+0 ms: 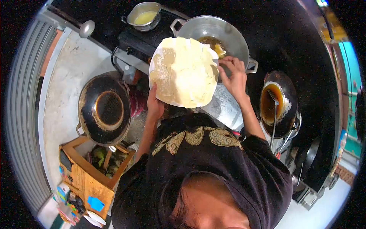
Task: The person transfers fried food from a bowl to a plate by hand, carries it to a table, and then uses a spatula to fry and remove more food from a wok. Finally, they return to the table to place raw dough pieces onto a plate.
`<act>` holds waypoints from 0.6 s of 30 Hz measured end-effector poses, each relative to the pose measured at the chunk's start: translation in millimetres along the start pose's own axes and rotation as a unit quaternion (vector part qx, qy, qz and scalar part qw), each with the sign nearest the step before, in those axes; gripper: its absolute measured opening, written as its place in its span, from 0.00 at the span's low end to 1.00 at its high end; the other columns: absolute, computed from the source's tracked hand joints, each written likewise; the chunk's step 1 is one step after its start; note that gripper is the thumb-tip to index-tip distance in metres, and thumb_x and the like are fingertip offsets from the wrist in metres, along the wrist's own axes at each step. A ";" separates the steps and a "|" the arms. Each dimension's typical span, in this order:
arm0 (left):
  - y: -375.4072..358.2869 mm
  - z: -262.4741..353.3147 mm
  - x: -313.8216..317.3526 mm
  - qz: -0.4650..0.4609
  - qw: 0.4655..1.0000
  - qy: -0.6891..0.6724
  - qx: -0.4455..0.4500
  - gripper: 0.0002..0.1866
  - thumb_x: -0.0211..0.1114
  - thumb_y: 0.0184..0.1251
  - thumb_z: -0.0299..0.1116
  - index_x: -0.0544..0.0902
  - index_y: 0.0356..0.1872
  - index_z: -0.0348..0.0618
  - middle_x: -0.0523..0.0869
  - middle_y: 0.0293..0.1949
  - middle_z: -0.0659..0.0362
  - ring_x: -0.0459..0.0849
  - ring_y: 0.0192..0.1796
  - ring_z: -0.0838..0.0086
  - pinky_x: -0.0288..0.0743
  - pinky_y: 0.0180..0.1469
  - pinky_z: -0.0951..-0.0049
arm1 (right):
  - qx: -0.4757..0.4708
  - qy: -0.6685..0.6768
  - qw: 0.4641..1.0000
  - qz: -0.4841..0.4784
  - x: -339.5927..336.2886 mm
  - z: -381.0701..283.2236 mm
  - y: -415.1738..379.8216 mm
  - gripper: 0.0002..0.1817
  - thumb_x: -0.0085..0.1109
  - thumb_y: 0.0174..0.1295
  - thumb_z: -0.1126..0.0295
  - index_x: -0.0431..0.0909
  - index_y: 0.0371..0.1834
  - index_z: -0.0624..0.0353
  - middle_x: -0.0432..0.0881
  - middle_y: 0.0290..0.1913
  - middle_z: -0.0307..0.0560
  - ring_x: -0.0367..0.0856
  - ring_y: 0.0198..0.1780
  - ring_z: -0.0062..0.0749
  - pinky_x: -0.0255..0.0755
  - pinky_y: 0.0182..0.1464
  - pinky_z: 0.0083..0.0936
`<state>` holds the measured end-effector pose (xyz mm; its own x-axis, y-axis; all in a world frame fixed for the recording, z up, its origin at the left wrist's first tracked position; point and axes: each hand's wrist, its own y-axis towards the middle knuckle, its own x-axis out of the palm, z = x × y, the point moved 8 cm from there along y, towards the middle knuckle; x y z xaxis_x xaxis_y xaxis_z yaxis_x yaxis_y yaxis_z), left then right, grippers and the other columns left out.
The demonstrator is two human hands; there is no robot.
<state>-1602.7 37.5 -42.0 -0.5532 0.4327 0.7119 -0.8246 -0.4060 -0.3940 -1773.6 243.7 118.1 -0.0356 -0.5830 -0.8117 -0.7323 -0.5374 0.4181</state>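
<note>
A white plate [151,74] covered with flat, pale, floured dough pieces [187,72] is in front of my chest. My left hand [155,103] grips the plate's lower left edge, with the thumb on top. At the right edge, my right hand [233,72] has its thumb and fingers pinched at the dough or rim; what lies between the fingertips is too small to tell. Just beyond that hand is a large silver pan [234,40] with two handles, holding dark oil and a yellowish piece [219,50].
A pot of yellow liquid [145,17] stands at the top. Dark woks are at the left [85,103] and right [288,86], the right one with brown liquid and a ladle [274,114]. A wooden crate [91,171] is lower left.
</note>
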 end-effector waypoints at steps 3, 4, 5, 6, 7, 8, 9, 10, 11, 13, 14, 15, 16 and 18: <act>11.3 0.7 -0.6 -0.044 0.999 -0.001 -0.015 0.25 0.50 0.73 0.42 0.65 0.64 0.37 0.73 0.61 0.56 0.71 0.63 0.69 0.63 0.65 0.67 | -0.011 -0.051 0.998 0.042 4.8 -7.0 2.2 0.14 0.63 0.55 0.65 0.82 0.45 0.55 0.76 0.47 0.49 0.70 0.49 0.46 0.64 0.54 0.37; 11.5 2.1 0.9 -0.055 0.998 -0.003 -0.019 0.25 0.50 0.73 0.42 0.65 0.64 0.37 0.73 0.61 0.56 0.71 0.63 0.69 0.62 0.65 0.67 | -0.002 -0.063 0.997 0.053 5.2 -3.3 1.7 0.14 0.62 0.55 0.65 0.82 0.45 0.55 0.76 0.47 0.49 0.71 0.49 0.45 0.64 0.53 0.37; 11.1 5.7 4.5 -0.065 0.998 -0.004 -0.024 0.24 0.50 0.73 0.41 0.65 0.64 0.37 0.73 0.61 0.56 0.71 0.63 0.69 0.62 0.65 0.67 | 0.007 -0.073 0.995 0.064 5.9 0.0 1.6 0.14 0.62 0.55 0.66 0.82 0.46 0.55 0.76 0.46 0.49 0.71 0.48 0.45 0.64 0.52 0.37; 10.1 8.6 8.1 -0.075 0.997 -0.006 -0.027 0.24 0.50 0.73 0.40 0.65 0.64 0.37 0.73 0.61 0.56 0.71 0.63 0.69 0.62 0.65 0.67 | 0.017 -0.082 0.994 0.071 6.3 2.2 0.1 0.15 0.62 0.55 0.66 0.82 0.46 0.54 0.76 0.46 0.49 0.71 0.48 0.45 0.64 0.51 0.36; 9.2 11.3 12.3 -0.083 0.996 -0.009 -0.030 0.24 0.50 0.73 0.40 0.65 0.64 0.37 0.73 0.61 0.56 0.71 0.63 0.69 0.62 0.65 0.67 | 0.016 -0.080 0.992 0.096 2.9 2.2 -1.9 0.13 0.61 0.56 0.66 0.83 0.44 0.54 0.79 0.43 0.48 0.73 0.45 0.43 0.63 0.49 0.36; 9.1 13.7 13.6 -0.090 0.995 -0.011 -0.031 0.24 0.51 0.73 0.39 0.65 0.64 0.36 0.73 0.61 0.56 0.71 0.63 0.69 0.62 0.66 0.67 | 0.044 -0.082 0.992 0.090 2.0 2.4 -4.6 0.12 0.61 0.56 0.66 0.83 0.43 0.54 0.80 0.41 0.47 0.73 0.44 0.42 0.63 0.50 0.36; 12.1 14.0 7.1 -0.108 0.994 0.031 0.002 0.24 0.51 0.73 0.39 0.65 0.64 0.36 0.72 0.62 0.56 0.70 0.64 0.68 0.61 0.66 0.66 | 0.071 -0.085 0.990 0.084 -0.7 1.5 -6.7 0.11 0.61 0.57 0.66 0.84 0.42 0.54 0.80 0.40 0.46 0.74 0.44 0.42 0.63 0.50 0.36; 17.7 9.0 -4.1 -0.127 0.989 0.072 0.036 0.24 0.52 0.72 0.38 0.65 0.64 0.36 0.71 0.62 0.56 0.70 0.64 0.68 0.60 0.66 0.66 | 0.098 -0.088 0.988 0.080 -2.6 1.7 -8.9 0.11 0.61 0.57 0.66 0.84 0.42 0.53 0.81 0.38 0.46 0.74 0.43 0.41 0.62 0.50 0.36; 20.0 8.3 -8.5 -0.146 0.980 0.113 0.071 0.24 0.52 0.72 0.38 0.65 0.64 0.36 0.71 0.63 0.55 0.69 0.65 0.67 0.60 0.67 0.65 | 0.097 -0.126 0.983 0.093 -2.9 -1.0 -13.2 0.10 0.61 0.57 0.65 0.85 0.40 0.52 0.82 0.36 0.44 0.75 0.42 0.39 0.61 0.51 0.36; 9.7 16.8 10.2 -0.105 0.994 0.039 -0.001 0.25 0.53 0.71 0.37 0.63 0.65 0.37 0.69 0.64 0.55 0.68 0.66 0.66 0.58 0.68 0.64 | 0.097 -0.138 0.979 0.111 -3.8 -12.9 -19.8 0.10 0.60 0.58 0.66 0.85 0.41 0.53 0.82 0.37 0.44 0.76 0.42 0.39 0.60 0.51 0.36; 5.3 17.4 16.4 -0.083 0.996 0.002 -0.036 0.26 0.53 0.71 0.37 0.63 0.66 0.37 0.68 0.65 0.55 0.67 0.66 0.66 0.57 0.68 0.63 | 0.097 -0.143 0.978 0.119 -3.6 -17.7 -21.7 0.10 0.60 0.58 0.66 0.85 0.42 0.53 0.82 0.37 0.44 0.76 0.42 0.39 0.60 0.52 0.36; 4.9 16.9 18.7 -0.092 0.995 0.000 -0.032 0.26 0.53 0.71 0.37 0.62 0.66 0.38 0.68 0.65 0.56 0.67 0.67 0.66 0.57 0.68 0.63 | 0.101 -0.144 0.976 0.128 -2.1 -16.9 -24.7 0.11 0.60 0.58 0.66 0.85 0.42 0.54 0.82 0.37 0.44 0.76 0.42 0.39 0.59 0.52 0.36; 4.5 16.3 20.4 -0.101 0.995 -0.001 -0.027 0.27 0.53 0.70 0.36 0.61 0.67 0.38 0.68 0.65 0.56 0.66 0.67 0.66 0.56 0.69 0.62 | 0.105 -0.144 0.975 0.136 1.6 -14.5 -29.3 0.11 0.60 0.58 0.66 0.85 0.43 0.54 0.82 0.37 0.44 0.76 0.42 0.39 0.59 0.52 0.36; 3.1 15.7 22.7 -0.108 0.994 -0.003 -0.018 0.28 0.54 0.70 0.36 0.60 0.67 0.39 0.67 0.66 0.56 0.65 0.68 0.66 0.56 0.69 0.62 | 0.116 -0.141 0.972 0.145 7.4 -10.8 -35.2 0.12 0.60 0.58 0.66 0.85 0.43 0.54 0.82 0.38 0.44 0.76 0.43 0.38 0.59 0.53 0.36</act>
<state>-1615.9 33.4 -17.9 -0.3624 0.5015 0.7856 -0.9277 -0.2749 -0.2525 -1740.7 251.7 101.8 -0.4241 -0.4808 -0.7674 -0.7969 -0.2044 0.5685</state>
